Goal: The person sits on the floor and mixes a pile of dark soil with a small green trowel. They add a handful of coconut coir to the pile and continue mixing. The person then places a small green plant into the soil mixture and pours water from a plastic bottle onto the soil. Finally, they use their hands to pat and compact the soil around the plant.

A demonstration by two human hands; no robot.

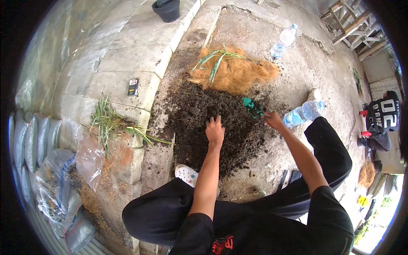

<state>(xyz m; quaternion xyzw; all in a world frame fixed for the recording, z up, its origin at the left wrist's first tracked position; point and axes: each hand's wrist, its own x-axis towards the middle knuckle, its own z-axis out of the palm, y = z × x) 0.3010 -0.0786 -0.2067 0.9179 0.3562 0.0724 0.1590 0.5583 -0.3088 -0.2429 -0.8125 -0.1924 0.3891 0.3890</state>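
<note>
A broad heap of dark, crumbly soil (pixel 194 111) lies on the concrete floor before me. My left hand (pixel 215 130) rests on the middle of it, fingers bent downward; whether soil is held under the palm is hidden. At the heap's right edge, my right hand (pixel 273 120) grips a small green hand trowel (pixel 249 104), its blade partly covered with soil. Beyond the heap spreads a mat of orange-brown coconut fibre (pixel 242 75). A long-leaved green plant cutting (pixel 216 62) lies across that fibre.
Two clear plastic bottles (pixel 301 114) (pixel 284 40) lie to the right. On the left ledge are plant cuttings (pixel 106 119), a cigarette pack (pixel 133 87) and stacked black pots (pixel 166 11). Filled plastic bags (pixel 43 138) line the far left. Another person (pixel 382 121) is at far right, near wooden framing (pixel 350 27).
</note>
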